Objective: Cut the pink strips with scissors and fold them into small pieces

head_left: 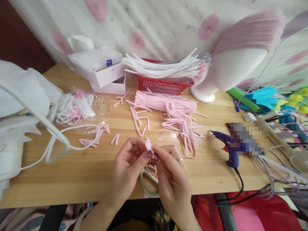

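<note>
My left hand (128, 163) and my right hand (173, 171) meet over the front of the table. The fingertips of both pinch a short pale pink pipe cleaner piece (148, 146); most of it is hidden by the fingers. Beneath the hands is a pair of scissors with pale handles (144, 183), partly covered by my right hand. Just beyond, cut and bent pink pipe cleaners (184, 134) lie in a loose heap. A small folded pink piece (115, 139) rests left of my left hand, near several similar ones.
Behind the heap lies a pink pipe cleaner bundle (166, 101), before a red basket (163, 86) of white stems. A blue glue gun (232, 149) with a black cord is at right, a white mannequin head (235, 67) behind. Bagged pearl beads (74, 107) and a white cable (86, 126) lie left.
</note>
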`<action>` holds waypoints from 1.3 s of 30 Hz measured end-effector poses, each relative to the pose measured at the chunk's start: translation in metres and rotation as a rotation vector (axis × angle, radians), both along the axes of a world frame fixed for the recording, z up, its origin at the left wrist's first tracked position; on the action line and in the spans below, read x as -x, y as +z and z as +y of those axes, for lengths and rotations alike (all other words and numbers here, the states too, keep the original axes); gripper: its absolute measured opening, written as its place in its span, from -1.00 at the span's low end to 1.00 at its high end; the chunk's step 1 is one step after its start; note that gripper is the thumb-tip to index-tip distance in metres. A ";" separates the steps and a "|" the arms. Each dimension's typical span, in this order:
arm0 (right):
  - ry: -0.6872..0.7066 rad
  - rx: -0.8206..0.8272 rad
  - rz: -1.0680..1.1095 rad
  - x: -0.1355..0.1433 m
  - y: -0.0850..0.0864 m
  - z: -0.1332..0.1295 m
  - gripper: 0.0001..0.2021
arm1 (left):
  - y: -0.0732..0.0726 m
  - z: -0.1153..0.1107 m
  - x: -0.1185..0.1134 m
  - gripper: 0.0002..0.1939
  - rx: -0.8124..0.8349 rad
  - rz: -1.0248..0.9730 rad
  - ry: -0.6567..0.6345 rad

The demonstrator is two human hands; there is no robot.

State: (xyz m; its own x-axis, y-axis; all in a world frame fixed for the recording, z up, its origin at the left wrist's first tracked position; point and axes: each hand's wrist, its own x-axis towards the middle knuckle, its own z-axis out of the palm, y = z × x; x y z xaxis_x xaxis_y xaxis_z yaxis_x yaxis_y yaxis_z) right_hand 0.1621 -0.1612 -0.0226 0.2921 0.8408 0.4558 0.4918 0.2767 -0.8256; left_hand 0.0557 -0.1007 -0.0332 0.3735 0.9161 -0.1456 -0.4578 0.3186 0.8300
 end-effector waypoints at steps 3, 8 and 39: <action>-0.002 -0.008 0.001 0.002 -0.001 0.000 -0.57 | -0.001 0.001 0.000 -0.77 -0.009 -0.010 0.021; -0.066 0.053 0.143 0.006 -0.004 -0.001 -0.61 | -0.005 0.003 0.004 -0.77 -0.013 0.012 0.017; -0.140 0.091 0.185 -0.002 -0.006 0.001 -0.74 | 0.007 0.022 0.029 -0.80 -0.287 0.473 0.180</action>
